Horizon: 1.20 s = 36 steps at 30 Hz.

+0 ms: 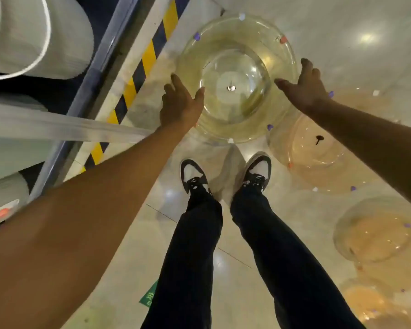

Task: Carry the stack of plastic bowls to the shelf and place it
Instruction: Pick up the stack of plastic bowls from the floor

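A stack of clear, yellowish plastic bowls point(237, 129) is in front of my feet, seen from straight above, with small purple and orange tabs on its rim. My left hand point(179, 105) is on the stack's left rim, thumb over the inside and fingers stretched along the outside. My right hand point(305, 87) grips the right rim the same way, thumb pointing into the bowl. I cannot tell whether the stack rests on the floor or is lifted off it. The shelf point(90, 89), a blue metal frame, runs along the left.
White stacked goods point(33, 39) fill the shelf. A yellow-and-black hazard strip point(150, 58) borders it on the glossy tiled floor. More clear bowl stacks point(318, 148) point(375, 233) stand at the right. My shoes point(192, 174) are just behind the held stack.
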{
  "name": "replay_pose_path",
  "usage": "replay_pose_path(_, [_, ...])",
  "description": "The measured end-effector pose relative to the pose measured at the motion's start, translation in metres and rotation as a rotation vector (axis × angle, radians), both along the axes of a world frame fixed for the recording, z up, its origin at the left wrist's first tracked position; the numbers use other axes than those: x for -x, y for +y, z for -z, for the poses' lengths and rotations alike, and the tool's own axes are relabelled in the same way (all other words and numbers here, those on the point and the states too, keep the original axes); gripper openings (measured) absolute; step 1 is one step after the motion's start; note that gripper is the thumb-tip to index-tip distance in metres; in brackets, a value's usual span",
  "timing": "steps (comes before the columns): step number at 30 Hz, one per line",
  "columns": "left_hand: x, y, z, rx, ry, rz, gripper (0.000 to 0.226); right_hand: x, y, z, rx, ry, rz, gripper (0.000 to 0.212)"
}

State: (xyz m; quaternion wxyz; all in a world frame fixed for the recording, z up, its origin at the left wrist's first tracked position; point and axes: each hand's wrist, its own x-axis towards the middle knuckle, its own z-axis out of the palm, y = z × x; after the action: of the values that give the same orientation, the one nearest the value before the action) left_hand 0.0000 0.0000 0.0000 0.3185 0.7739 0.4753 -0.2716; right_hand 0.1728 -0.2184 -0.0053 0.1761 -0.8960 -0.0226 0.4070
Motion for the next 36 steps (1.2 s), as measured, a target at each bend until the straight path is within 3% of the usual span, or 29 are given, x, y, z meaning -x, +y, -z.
replay_pose_path(8, [-0.019, 0.021, 0.098, 0.069, 0.032, -0.325, 0.106, -0.018, 0.0, 0.097, -0.091, 0.086, 0.314, 0.093])
replay_pose_path(13, [-0.02, 0.029, 0.126, 0.177, -0.081, -0.397, 0.089, -0.027, -0.003, 0.125, -0.131, 0.078, 0.437, 0.078])
replay_pose_path(18, [-0.022, 0.035, 0.118, 0.164, -0.19, -0.46, 0.078, -0.025, 0.0, 0.11, -0.175, 0.066, 0.494, 0.071])
replay_pose_path(22, [-0.026, 0.047, 0.067, 0.139, -0.28, -0.452, 0.088, -0.019, 0.001, 0.057, -0.228, 0.037, 0.518, 0.069])
replay_pose_path(26, [-0.037, 0.058, -0.014, 0.188, -0.315, -0.485, 0.121, -0.017, -0.007, -0.027, -0.262, 0.014, 0.607, 0.075])
replay_pose_path(28, [-0.046, 0.054, -0.06, 0.21, -0.324, -0.466, 0.126, -0.017, -0.019, -0.077, -0.273, -0.003, 0.647, 0.077])
replay_pose_path(30, [-0.059, 0.042, -0.115, 0.227, -0.326, -0.398, 0.118, -0.015, -0.037, -0.134, -0.284, -0.02, 0.697, 0.075])
replay_pose_path(36, [-0.108, -0.025, -0.252, 0.284, -0.301, -0.177, 0.061, 0.005, -0.126, -0.268, -0.297, -0.052, 0.884, 0.073])
